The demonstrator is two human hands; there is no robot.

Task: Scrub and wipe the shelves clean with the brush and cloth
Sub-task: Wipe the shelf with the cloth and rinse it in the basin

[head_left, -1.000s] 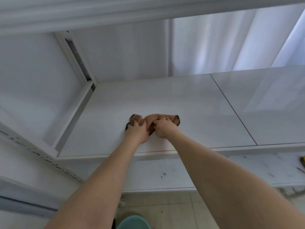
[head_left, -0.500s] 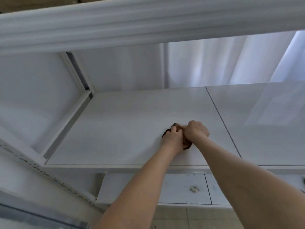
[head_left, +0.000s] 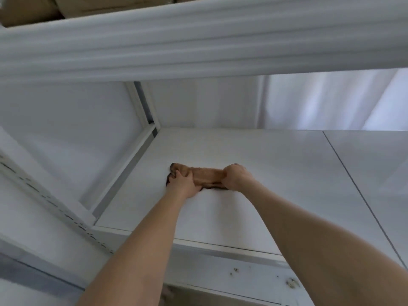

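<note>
A brown cloth (head_left: pixel 206 175) lies stretched out on the white shelf board (head_left: pixel 276 164), toward its left half. My left hand (head_left: pixel 184 183) grips the cloth's left end, and my right hand (head_left: pixel 235 176) grips its right end with curled fingers. Both forearms reach up from the lower edge of the view. No brush is in sight.
A white upright post (head_left: pixel 143 107) and side rail (head_left: pixel 130 171) bound the shelf on the left. The shelf above (head_left: pixel 198 40) overhangs, with brown things on top. A seam (head_left: pixel 353 184) splits the boards. A lower shelf (head_left: pixel 242 274) carries dirt specks. White curtain (head_left: pixel 320 100) hangs behind.
The bunched cloth has been pulled out lengthwise between my hands, which moved apart and to the left along the shelf. The view tilted upward.
</note>
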